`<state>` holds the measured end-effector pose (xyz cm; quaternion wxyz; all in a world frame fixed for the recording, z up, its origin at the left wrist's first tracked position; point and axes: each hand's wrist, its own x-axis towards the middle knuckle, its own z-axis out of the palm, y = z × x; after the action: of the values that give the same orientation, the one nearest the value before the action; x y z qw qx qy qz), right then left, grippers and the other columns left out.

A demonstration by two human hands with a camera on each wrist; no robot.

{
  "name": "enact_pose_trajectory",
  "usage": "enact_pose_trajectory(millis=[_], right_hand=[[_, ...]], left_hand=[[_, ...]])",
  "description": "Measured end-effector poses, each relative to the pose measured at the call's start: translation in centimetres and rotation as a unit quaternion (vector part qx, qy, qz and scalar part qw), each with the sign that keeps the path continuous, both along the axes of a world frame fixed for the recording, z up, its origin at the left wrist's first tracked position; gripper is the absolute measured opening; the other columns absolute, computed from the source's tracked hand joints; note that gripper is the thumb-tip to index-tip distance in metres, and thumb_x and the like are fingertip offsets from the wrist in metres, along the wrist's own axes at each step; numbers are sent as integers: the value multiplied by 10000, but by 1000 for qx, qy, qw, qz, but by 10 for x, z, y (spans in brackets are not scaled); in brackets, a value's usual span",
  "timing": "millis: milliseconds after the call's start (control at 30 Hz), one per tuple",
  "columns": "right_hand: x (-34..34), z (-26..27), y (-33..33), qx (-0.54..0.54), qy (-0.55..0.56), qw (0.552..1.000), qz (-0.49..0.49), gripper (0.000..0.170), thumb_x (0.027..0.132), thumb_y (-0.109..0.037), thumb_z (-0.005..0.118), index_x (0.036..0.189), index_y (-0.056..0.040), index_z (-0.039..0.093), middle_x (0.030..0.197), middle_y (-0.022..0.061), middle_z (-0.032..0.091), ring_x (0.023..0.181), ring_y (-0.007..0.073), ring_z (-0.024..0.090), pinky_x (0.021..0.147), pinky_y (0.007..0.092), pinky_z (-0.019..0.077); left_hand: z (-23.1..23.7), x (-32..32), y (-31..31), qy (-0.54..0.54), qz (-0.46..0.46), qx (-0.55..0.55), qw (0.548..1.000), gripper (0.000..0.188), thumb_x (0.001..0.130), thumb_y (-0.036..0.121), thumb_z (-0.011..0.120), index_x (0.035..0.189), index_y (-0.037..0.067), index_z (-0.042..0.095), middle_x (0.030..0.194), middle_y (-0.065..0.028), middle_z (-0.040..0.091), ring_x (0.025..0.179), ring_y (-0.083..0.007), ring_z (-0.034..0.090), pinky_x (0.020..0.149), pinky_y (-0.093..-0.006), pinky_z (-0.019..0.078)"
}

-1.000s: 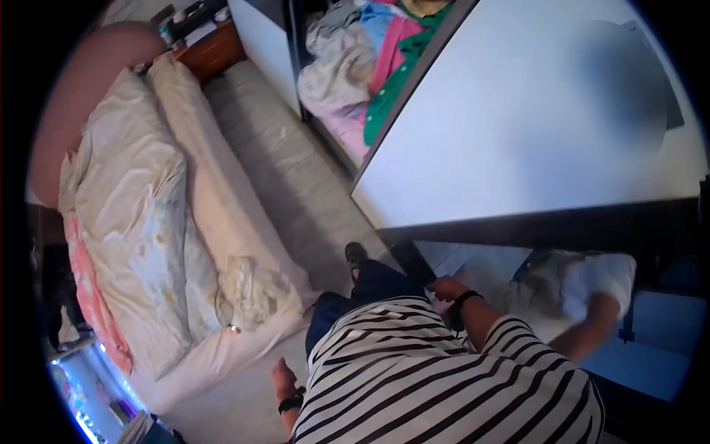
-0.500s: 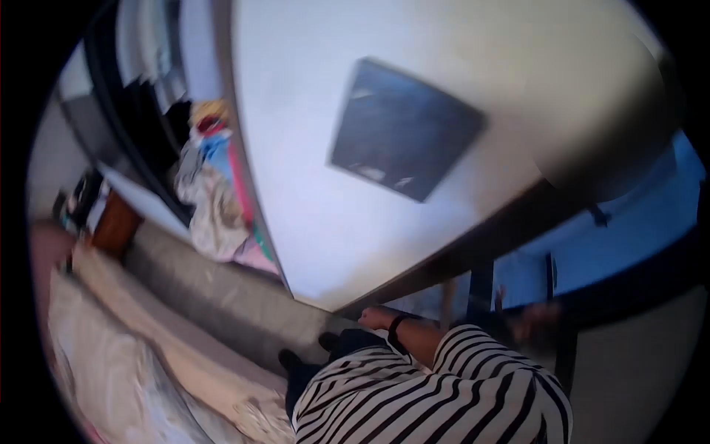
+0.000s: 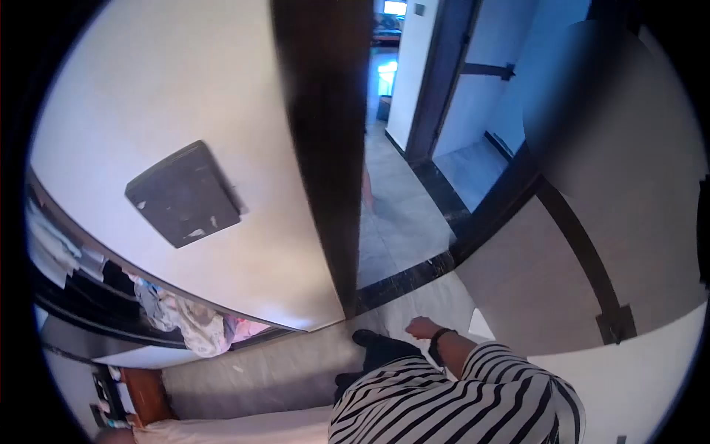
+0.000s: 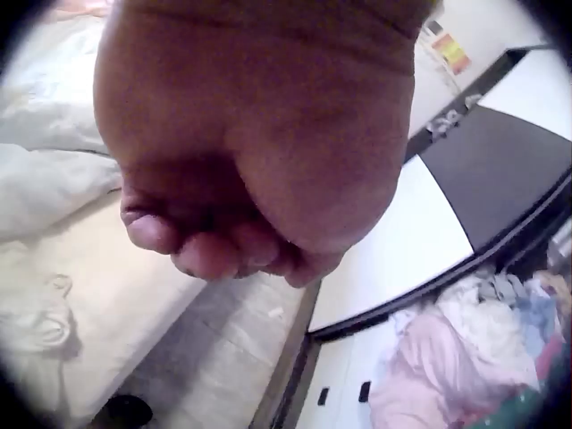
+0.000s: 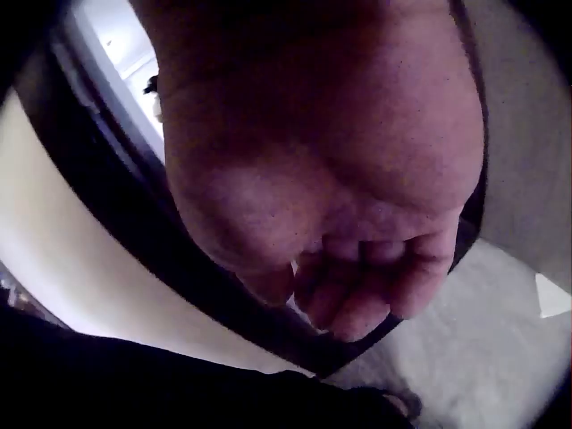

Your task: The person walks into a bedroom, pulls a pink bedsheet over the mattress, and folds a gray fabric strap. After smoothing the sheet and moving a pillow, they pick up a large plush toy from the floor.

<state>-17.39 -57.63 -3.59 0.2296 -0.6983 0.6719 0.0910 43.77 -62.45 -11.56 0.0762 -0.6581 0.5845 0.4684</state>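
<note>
Floor (image 3: 222, 374): grey, meets dark doorsill (image 3: 410, 278).
Left hand (image 4: 255, 143): fingers loosely curled, seen between bed (image 4: 85, 295) and wardrobe (image 4: 398, 246).
Right hand (image 3: 423, 327): fingers loosely curled, over floor.

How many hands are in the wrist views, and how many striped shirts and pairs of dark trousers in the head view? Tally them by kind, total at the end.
Left hand and right hand: 2
Striped shirt: 1
Pair of dark trousers: 1
Total: 4
</note>
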Motion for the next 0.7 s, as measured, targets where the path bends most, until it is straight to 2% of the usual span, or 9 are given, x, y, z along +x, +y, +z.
enact_pose_trajectory(millis=[67,100,133,200,267,333,467,600,700], right_hand=[[-9,-2,39,20,22,999,-39,130,687,-165,606,792,-93,578,728,126,602,740,323,601,630,435,484],[-7,-1,51,79,-20,981,-178,130,709,-179,584,799,-86,576,732,107,613,738,302,608,627,420,491],[-8,1,65,93,-17,981,-171,131,719,-185,568,798,-82,577,731,98,617,737,293,611,627,414,492],[-6,8,87,118,-18,978,-173,137,730,-194,548,796,-78,579,727,87,621,737,282,615,628,405,494],[-9,12,101,136,-27,972,-189,142,733,-198,540,796,-78,582,722,84,621,741,279,617,629,399,495],[-16,6,114,118,-36,974,-190,131,730,-189,538,787,-82,586,722,82,622,739,277,619,625,400,493],[-39,2,119,152,-100,943,-280,124,725,-187,542,791,-94,591,734,83,627,739,279,621,614,399,489],[-85,-18,120,110,-83,955,-263,138,736,-217,537,790,-104,593,734,92,627,743,285,620,610,401,488],[-136,-26,123,7,-126,946,-298,178,730,-254,543,744,-82,588,683,89,620,674,272,618,602,389,487]], left_hand=[[2,29,-12,27,-100,-35,994,477,768,307,525,1162,38,502,1200,-158,488,1070,-269,507,908,-350,392],[-2,45,-18,78,-150,-54,984,490,767,311,526,1172,37,500,1219,-158,485,1085,-266,505,920,-348,389],[-6,61,-31,291,-188,-42,937,502,766,315,526,1183,37,498,1238,-158,482,1100,-262,502,932,-345,387],[-6,44,-25,-76,-268,-158,947,453,731,253,551,1116,23,489,1058,-145,582,924,-321,578,783,-424,459],[1,1,-24,-23,-78,-57,995,332,757,262,539,999,46,466,926,-112,525,794,-280,529,680,-392,423],[60,-60,-30,103,167,55,979,239,783,271,527,881,70,443,793,-79,468,665,-240,479,577,-360,386],[130,-131,-34,146,244,120,951,276,835,290,503,646,117,398,527,-13,355,406,-158,381,372,-295,314],[102,-138,-28,86,342,199,914,283,851,289,500,633,120,439,470,-4,381,372,-155,399,337,-292,317],[85,-186,-28,25,39,80,996,240,839,270,508,669,106,469,482,-17,407,395,-164,425,357,-304,343]])
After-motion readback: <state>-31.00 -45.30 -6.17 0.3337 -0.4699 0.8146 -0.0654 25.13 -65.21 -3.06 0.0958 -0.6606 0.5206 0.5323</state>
